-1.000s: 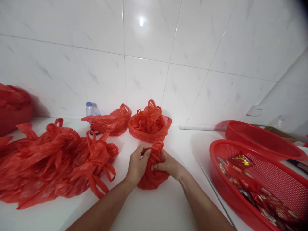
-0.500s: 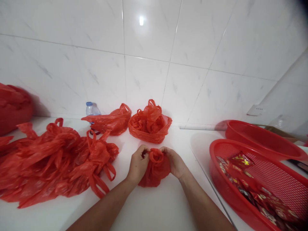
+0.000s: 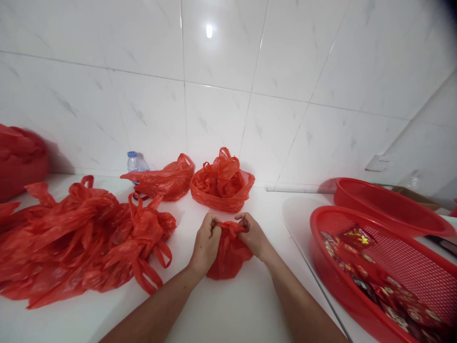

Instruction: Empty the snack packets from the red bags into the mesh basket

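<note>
A small filled red plastic bag (image 3: 228, 255) rests on the white counter (image 3: 228, 309) in front of me. My left hand (image 3: 206, 243) is closed on the left handle at the bag's top. My right hand (image 3: 253, 234) is closed on the right handle. The two handles are drawn taut between my fists, just above the bag's bulging body. What is inside the bag is hidden.
A heap of tied red bags (image 3: 82, 238) lies at the left. Two more red bags (image 3: 221, 183) and a water bottle (image 3: 134, 163) sit by the tiled wall. Two red mesh baskets (image 3: 389, 267) stand at the right, the near one holding several wrapped sweets (image 3: 360, 243).
My hands went from bunching the bag's neck to pulling its handles apart sideways. The top has drawn tight and the bag sits lower and rounder.
</note>
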The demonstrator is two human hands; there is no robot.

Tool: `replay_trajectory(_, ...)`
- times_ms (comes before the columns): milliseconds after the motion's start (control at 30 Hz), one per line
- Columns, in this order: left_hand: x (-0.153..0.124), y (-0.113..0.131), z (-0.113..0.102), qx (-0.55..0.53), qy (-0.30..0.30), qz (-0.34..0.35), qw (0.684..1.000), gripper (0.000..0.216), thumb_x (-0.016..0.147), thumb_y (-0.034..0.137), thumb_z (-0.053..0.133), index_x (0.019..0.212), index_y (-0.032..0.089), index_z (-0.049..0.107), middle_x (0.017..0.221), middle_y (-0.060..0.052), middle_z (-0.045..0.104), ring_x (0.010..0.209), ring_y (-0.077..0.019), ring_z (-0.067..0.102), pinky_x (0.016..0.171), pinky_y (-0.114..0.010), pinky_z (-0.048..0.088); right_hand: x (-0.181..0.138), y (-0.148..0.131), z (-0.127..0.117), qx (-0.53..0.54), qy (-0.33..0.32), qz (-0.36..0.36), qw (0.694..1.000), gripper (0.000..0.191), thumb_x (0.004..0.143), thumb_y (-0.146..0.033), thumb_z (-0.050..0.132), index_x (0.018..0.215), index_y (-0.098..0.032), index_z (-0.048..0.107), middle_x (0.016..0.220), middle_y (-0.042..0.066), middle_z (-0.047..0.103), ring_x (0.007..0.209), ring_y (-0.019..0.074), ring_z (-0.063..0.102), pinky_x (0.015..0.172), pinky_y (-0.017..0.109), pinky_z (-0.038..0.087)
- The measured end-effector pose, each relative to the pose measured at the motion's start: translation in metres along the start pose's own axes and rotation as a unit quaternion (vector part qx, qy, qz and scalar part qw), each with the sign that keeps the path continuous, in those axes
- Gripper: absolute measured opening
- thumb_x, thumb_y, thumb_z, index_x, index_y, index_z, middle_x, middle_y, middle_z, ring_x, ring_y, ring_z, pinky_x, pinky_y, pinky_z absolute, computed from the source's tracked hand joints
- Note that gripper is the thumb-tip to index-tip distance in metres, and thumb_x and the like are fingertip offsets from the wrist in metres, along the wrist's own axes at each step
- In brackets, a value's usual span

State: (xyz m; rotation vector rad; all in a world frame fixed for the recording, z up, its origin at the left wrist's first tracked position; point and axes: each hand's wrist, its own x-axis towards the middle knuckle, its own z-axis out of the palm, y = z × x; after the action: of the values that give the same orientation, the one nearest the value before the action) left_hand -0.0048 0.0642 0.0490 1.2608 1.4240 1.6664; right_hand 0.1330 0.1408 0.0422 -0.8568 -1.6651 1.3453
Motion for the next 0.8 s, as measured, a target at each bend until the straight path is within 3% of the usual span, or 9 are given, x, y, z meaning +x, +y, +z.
replay_trajectory(100, -0.004, 0.003, 0.003, -0.018, -0.015, 0.01, 1.0, 0.011, 0.08, 0.014, 0.04, 0.081, 0.023, 0.047, 0.073, 0.004, 0.049, 0.066, -0.0121, 0.047, 0.062, -0.023, 0.039, 0.003, 0.008, 0.001, -0.113, 0.072, -0.02, 0.991, 0.019, 0.061, -0.01, 0.05, 0.074, -0.021, 0.059, 0.064, -0.004, 0.057, 0.06, 0.0126, 0.05, 0.056, 0.024, 0.037)
replay_trajectory(200, -0.008, 0.003, 0.005, 0.013, -0.032, 0.025, 0.999, 0.014, 0.081, 0.013, 0.039, 0.082, 0.023, 0.049, 0.074, 0.004, 0.051, 0.069, -0.0125, 0.05, 0.065, -0.024, 0.041, 0.002, 0.006, 0.003, -0.136, 0.091, -0.017, 0.986, 0.02, 0.061, -0.011, 0.045, 0.067, -0.021, 0.061, 0.065, -0.002, 0.061, 0.063, 0.0141, 0.052, 0.059, 0.026, 0.038)
replay_trajectory(333, -0.009, -0.001, 0.003, 0.082, -0.043, 0.065, 0.994, 0.019, 0.082, 0.011, 0.039, 0.088, 0.023, 0.053, 0.081, 0.003, 0.058, 0.075, -0.0129, 0.054, 0.071, -0.025, 0.043, 0.001, 0.002, 0.003, -0.022, 0.062, -0.003, 0.998, 0.037, 0.057, -0.012, 0.044, 0.083, -0.022, 0.068, 0.073, -0.002, 0.065, 0.064, 0.014, 0.054, 0.061, 0.026, 0.041)
replay_trajectory(433, -0.009, -0.007, 0.001, 0.118, -0.057, 0.103, 0.986, 0.027, 0.082, 0.01, 0.039, 0.096, 0.023, 0.057, 0.092, 0.001, 0.063, 0.085, -0.0139, 0.058, 0.078, -0.027, 0.045, 0.0, 0.001, 0.0, 0.069, 0.034, 0.032, 0.997, 0.036, 0.055, -0.011, 0.05, 0.084, -0.022, 0.069, 0.074, -0.003, 0.066, 0.063, 0.0133, 0.056, 0.061, 0.025, 0.041)
replay_trajectory(567, -0.008, -0.013, -0.002, 0.154, -0.056, 0.138, 0.977, 0.029, 0.081, 0.008, 0.039, 0.097, 0.023, 0.058, 0.094, 0.0, 0.064, 0.088, -0.0143, 0.059, 0.08, -0.028, 0.047, -0.003, 0.0, -0.005, 0.208, -0.033, 0.081, 0.974, 0.032, 0.057, -0.013, 0.061, 0.087, -0.022, 0.069, 0.075, -0.003, 0.067, 0.061, 0.0117, 0.056, 0.06, 0.023, 0.041)
replay_trajectory(633, -0.008, -0.015, -0.003, 0.172, -0.048, 0.146, 0.973, 0.027, 0.081, 0.009, 0.04, 0.096, 0.023, 0.058, 0.093, 0.001, 0.064, 0.087, -0.0142, 0.059, 0.08, -0.028, 0.047, -0.005, -0.001, -0.009, 0.282, -0.066, 0.08, 0.954, 0.027, 0.064, -0.023, 0.064, 0.091, -0.02, 0.069, 0.081, 0.0, 0.067, 0.068, 0.0133, 0.058, 0.065, 0.024, 0.043)
replay_trajectory(733, -0.008, -0.017, -0.005, 0.204, -0.043, 0.175, 0.962, 0.025, 0.081, 0.009, 0.042, 0.096, 0.023, 0.056, 0.092, 0.001, 0.064, 0.087, -0.0146, 0.059, 0.08, -0.03, 0.048, -0.005, 0.0, -0.013, 0.339, -0.07, 0.089, 0.934, 0.027, 0.075, -0.039, 0.062, 0.089, -0.018, 0.069, 0.083, 0.003, 0.066, 0.074, 0.0147, 0.059, 0.07, 0.026, 0.045)
replay_trajectory(800, -0.008, -0.018, -0.006, 0.221, -0.045, 0.21, 0.951, 0.025, 0.079, 0.007, 0.043, 0.094, 0.022, 0.055, 0.09, 0.0, 0.063, 0.086, -0.0149, 0.059, 0.08, -0.03, 0.049, -0.004, 0.001, -0.015, 0.335, -0.057, 0.088, 0.936, 0.02, 0.071, -0.033, 0.069, 0.085, -0.019, 0.068, 0.08, 0.001, 0.064, 0.069, 0.0116, 0.057, 0.065, 0.023, 0.044)
